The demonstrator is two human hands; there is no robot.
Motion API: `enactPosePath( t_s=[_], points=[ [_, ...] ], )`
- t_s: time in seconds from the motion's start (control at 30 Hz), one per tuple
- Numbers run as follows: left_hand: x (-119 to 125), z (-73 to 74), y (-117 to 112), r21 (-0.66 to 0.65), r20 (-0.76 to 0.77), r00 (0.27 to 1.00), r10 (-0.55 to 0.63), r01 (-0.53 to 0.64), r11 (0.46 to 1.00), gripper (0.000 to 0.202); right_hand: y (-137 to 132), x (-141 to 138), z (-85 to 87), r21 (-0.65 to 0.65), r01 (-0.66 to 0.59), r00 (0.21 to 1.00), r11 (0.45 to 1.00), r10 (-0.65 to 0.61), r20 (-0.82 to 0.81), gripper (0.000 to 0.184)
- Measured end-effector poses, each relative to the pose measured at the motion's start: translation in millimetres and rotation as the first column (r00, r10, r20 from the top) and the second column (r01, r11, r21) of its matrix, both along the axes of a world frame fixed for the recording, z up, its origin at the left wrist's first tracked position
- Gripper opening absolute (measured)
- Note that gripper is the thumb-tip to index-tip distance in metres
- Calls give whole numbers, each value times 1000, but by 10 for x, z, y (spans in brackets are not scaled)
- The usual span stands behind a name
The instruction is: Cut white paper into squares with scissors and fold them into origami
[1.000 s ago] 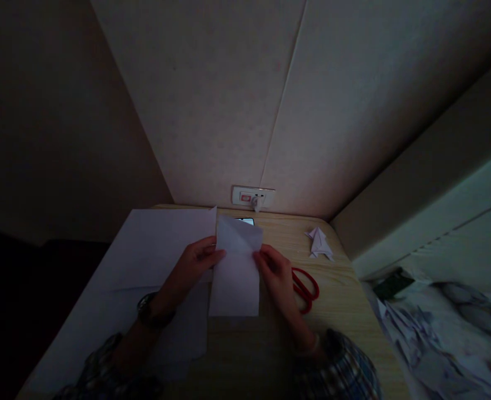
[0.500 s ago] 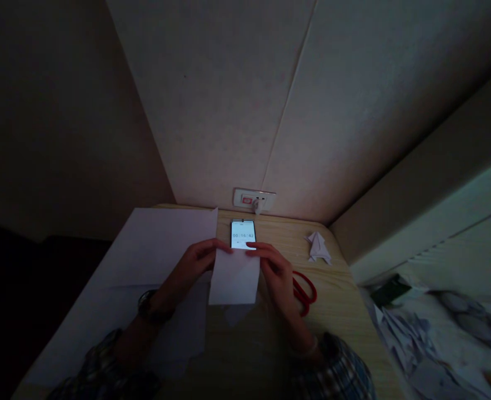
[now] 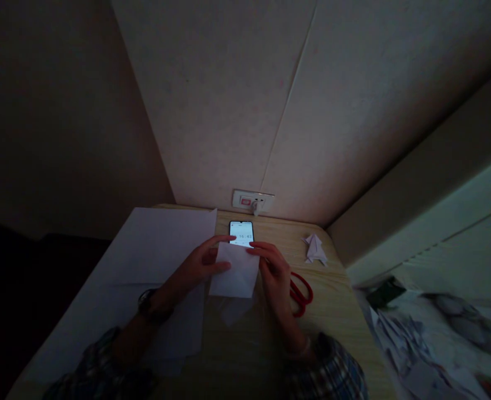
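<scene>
Between my hands is a small white sheet of paper (image 3: 236,278), tilted, with faint creases across it. My left hand (image 3: 204,260) grips its upper left corner, thumb in front and index finger along the top edge. At the upper right corner, my right hand (image 3: 274,272) pinches the same paper. Just beyond it a lit phone (image 3: 241,232) lies on the table showing a running timer; the paper and fingers cover its lower part. Red-handled scissors (image 3: 302,293) lie right of my right wrist, their blades hidden. A folded paper frog (image 3: 314,249) sits farther right.
Larger white sheets (image 3: 166,244) spread over the left of the wooden table (image 3: 337,300). A wall socket (image 3: 252,201) with a plug is behind the phone. To the right, below the table, are crumpled papers (image 3: 404,333). A pale paper scrap (image 3: 233,312) lies below the held sheet.
My left thumb has come round to the front of the paper, and my left index finger reaches farther over the phone. The sheet's upper left corner has risen. The timer has advanced.
</scene>
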State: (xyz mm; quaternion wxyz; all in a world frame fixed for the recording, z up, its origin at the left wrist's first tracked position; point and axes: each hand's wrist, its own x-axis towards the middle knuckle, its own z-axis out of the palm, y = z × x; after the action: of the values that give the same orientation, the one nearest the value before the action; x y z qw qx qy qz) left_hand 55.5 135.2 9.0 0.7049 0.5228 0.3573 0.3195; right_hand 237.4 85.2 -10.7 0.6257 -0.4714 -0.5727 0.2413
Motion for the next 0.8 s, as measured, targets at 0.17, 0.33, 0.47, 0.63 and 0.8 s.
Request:
enactPosePath(
  t_s=[0.17, 0.33, 0.47, 0.63, 0.8],
  points=[
    [15, 10, 12, -16, -21, 998, 59, -59, 998, 65, -8, -3, 10, -33, -22, 999, 999, 24, 41, 28],
    [17, 15, 30, -21, -14, 994, 109, -109, 994, 72, -19, -11, 24, -71, -82, 994, 994, 86, 63, 30],
    [29, 41, 13, -14, -30, 990, 139, -140, 990, 71, -18, -7, 36, -37, -83, 982, 996, 88, 165, 34],
    [14, 65, -19, 30, -52, 983, 177, -176, 984, 60, -20, 5, 21, -24, -161, 933, 987, 160, 323, 38],
    [0, 42, -12, 45, -36, 986, 164, -162, 986, 64, -29, 4, -31, -33, -187, 862, 982, 180, 473, 54]
  ],
)
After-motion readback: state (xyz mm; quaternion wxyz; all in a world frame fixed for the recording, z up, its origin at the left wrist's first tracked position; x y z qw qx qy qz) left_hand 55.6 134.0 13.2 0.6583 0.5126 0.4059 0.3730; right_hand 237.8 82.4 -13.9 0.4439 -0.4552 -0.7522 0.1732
